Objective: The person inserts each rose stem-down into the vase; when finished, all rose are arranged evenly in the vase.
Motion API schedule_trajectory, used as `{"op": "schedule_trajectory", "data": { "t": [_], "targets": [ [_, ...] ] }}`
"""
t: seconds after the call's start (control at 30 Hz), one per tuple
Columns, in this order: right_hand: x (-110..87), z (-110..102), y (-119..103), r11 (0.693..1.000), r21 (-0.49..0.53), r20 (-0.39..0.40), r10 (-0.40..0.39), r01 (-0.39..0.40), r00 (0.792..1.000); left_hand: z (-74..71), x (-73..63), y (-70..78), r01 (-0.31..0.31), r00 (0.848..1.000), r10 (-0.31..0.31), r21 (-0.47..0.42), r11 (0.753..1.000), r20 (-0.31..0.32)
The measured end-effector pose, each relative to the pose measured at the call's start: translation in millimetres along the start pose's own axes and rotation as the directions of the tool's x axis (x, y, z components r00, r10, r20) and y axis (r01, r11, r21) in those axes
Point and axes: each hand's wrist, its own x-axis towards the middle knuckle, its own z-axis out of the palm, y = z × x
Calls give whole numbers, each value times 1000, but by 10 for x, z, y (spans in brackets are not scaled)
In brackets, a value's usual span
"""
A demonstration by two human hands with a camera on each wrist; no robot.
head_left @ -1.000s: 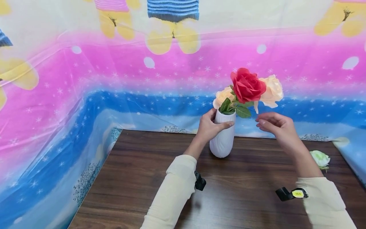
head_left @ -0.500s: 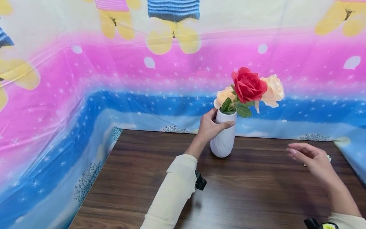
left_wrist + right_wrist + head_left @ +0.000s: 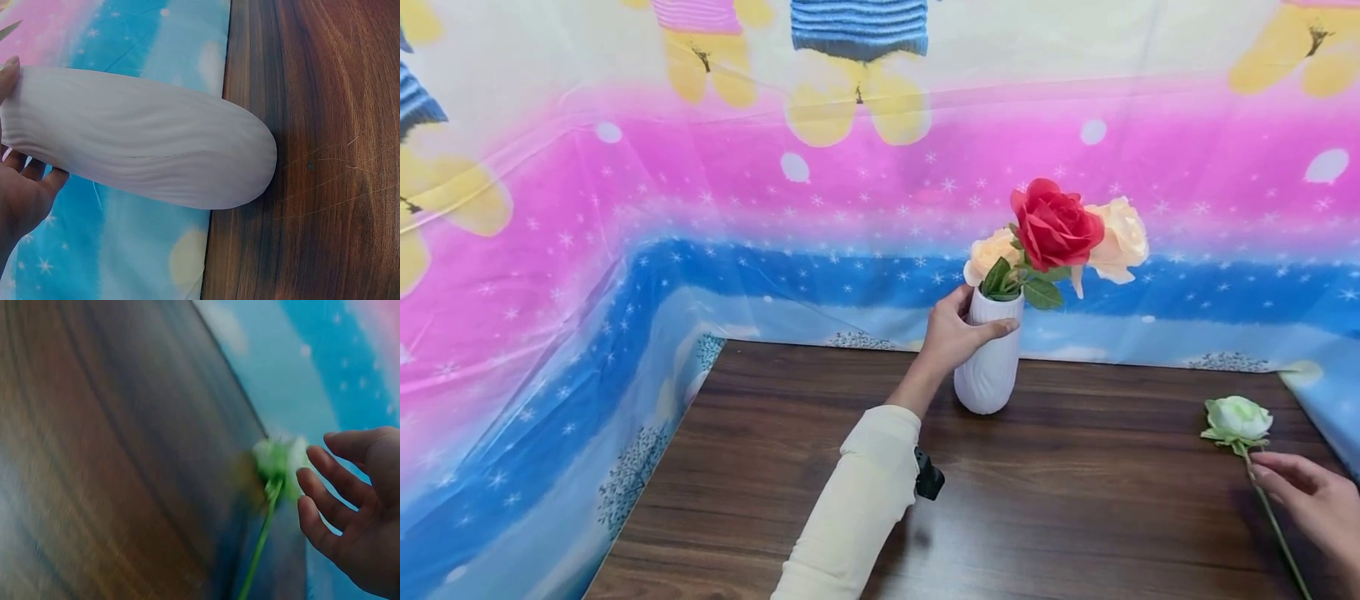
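My left hand [image 3: 951, 333] grips the white vase [image 3: 987, 367] near its rim, thumb across the front. The vase stands upright on the table and holds a red rose [image 3: 1057, 225] between two cream roses [image 3: 1118, 240], with green leaves at the mouth. In the left wrist view the ribbed vase [image 3: 144, 137] fills the middle, with fingertips on both sides of its neck. At the right, a pale green-white flower [image 3: 1238, 419] lies on the table, its long stem running toward me. Over that stem, in the right wrist view, my right hand [image 3: 359, 500] has its fingers spread and loosely bent.
The dark wooden table [image 3: 850, 467] ends at the back against a printed cloth backdrop [image 3: 850, 208]. The cloth also drops along the table's left side. A black wrist camera [image 3: 928, 475] sits at my left cuff.
My right hand has moved from beside the roses down and right to the stem of the pale green flower. My left hand keeps its hold on the vase, which stays put.
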Motion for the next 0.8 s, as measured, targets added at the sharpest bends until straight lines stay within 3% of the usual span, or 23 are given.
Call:
{"op": "schedule_trajectory", "data": {
  "t": [0.13,0.2,0.4,0.5,0.63,0.8],
  "targets": [
    [4,44,213,996,23,-27,82,-81,996,6,4,-7,4,1000,-4,9,1000,5],
    [-9,78,253,994,-12,-30,110,-110,993,5,4,-7,1,1000,-2,10,1000,6],
    [-22,175,387,993,-59,-80,98,-103,992,6,1,-10,2,1000,-2,7,1000,6],
    [12,201,450,986,-67,-83,148,-153,986,6,1,-12,7,1000,-7,8,1000,8],
    [90,213,511,966,-64,-15,248,-249,969,6,3,-16,10,1000,-10,15,1000,6],
    [172,229,535,951,-79,64,303,-298,951,3,3,-11,-6,1000,6,14,1000,0]
  ]
}}
